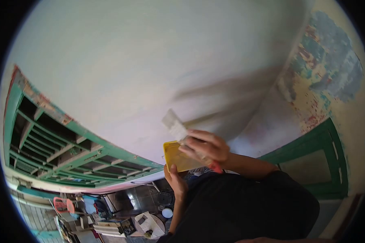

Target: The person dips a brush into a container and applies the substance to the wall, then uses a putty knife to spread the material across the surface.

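Observation:
In my right hand (pixel 207 146) is a putty knife (pixel 175 124), its flat end smeared white and slightly blurred, pointing up and left toward the wall. The red end of its handle shows below my fingers. My left hand (pixel 175 180) grips a shallow yellow tray (pixel 172 156) from below, thumb over the near edge. The knife and my right hand overlap the tray's upper right side in this view. Behind them rises a pale wall (pixel 121 73), with shadows falling across it to the right.
A green barred window frame (pixel 85 160) runs along the left. On the right are a wall patch with peeling paint (pixel 332 56) and a green-framed panel (pixel 334 162). Below lie a red chair (pixel 63 205), a small table with papers (pixel 156 227) and a white bucket (pixel 167 213).

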Tool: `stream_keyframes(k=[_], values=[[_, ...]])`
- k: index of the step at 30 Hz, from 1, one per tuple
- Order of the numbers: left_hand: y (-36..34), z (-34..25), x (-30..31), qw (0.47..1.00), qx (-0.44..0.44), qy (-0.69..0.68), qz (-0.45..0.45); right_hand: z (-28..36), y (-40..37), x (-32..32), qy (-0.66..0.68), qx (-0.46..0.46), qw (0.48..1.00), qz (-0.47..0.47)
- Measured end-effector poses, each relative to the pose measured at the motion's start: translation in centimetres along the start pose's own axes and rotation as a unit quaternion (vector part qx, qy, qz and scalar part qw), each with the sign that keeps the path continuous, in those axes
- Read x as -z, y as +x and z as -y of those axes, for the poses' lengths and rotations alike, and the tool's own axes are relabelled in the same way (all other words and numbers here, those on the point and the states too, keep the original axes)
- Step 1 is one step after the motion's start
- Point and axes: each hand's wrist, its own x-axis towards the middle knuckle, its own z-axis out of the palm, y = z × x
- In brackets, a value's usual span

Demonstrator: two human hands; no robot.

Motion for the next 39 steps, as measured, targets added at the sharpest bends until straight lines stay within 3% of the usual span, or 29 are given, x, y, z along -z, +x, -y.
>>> stream_keyframes(k=[1,3,5,6,8,9,11,18,20,24,26,27,29,33,36,37,39], values=[[0.1,0.1,-0.1,1.0,0.007,0.003,0.012,0.1,0.2,1.8,-0.014,-0.004,1.0,-0.002],[0.4,0.3,-0.3,0.999,0.027,0.012,0.028,0.1,0.6,5.1,-0.069,-0.133,0.988,-0.042],[0.8,0.8,-0.6,0.998,0.033,0.017,0.045,-1.6,-0.8,7.1,-0.042,-0.289,0.946,-0.14],[0.9,0.9,-0.7,0.998,0.035,0.018,0.051,-2.0,-0.7,8.1,-0.052,-0.291,0.944,-0.147],[1.0,0.7,-1.6,0.996,0.042,0.021,0.075,-3.1,-0.3,10.1,0.114,-0.452,0.822,-0.327],[1.0,0.6,-1.9,0.995,0.044,0.022,0.088,-3.8,-0.2,11.2,0.106,-0.45,0.821,-0.335],[1.1,0.6,-2.5,0.992,0.052,0.028,0.113,-5.2,-0.1,13.1,0.073,-0.502,0.75,-0.424],[0.7,0.3,-3.5,0.987,0.063,0.042,0.141,-5.8,2.5,12.8,0.077,-0.427,0.781,-0.449],[0.3,-0.1,-3.6,0.986,0.063,0.049,0.143,-5.3,2.1,12.3,0.079,-0.437,0.811,-0.382],[0.1,0.0,-2.7,0.99,0.06,0.045,0.12,-6.4,1.1,11.3,0.043,-0.398,0.848,-0.347],[0.1,0.3,-2.0,0.991,0.054,0.042,0.117,-7.5,0.7,11.4,-0.24,-0.271,0.888,-0.285],[0.1,0.2,-1.8,0.991,0.054,0.031,0.116,-7.6,0.5,10.9,-0.236,-0.272,0.887,-0.288],[-0.2,0.0,-1.8,0.992,0.048,0.034,0.108,-8.0,0.5,9.8,-0.285,-0.19,0.903,-0.26],[-0.3,0.2,-1.5,0.993,0.052,0.039,0.098,-5.2,-0.6,4.3,-0.149,-0.088,0.977,-0.128],[-0.5,0.1,-2.0,0.993,0.05,0.036,0.1,-2.8,-0.9,1.0,-0.047,-0.118,0.987,-0.102],[-0.4,0.2,-1.9,0.993,0.05,0.037,0.101,-3.2,-1.0,1.8,-0.047,-0.119,0.986,-0.103],[-0.3,0.4,-1.4,0.992,0.055,0.049,0.102,-5.0,-0.9,5.6,-0.19,-0.022,0.975,-0.11]])
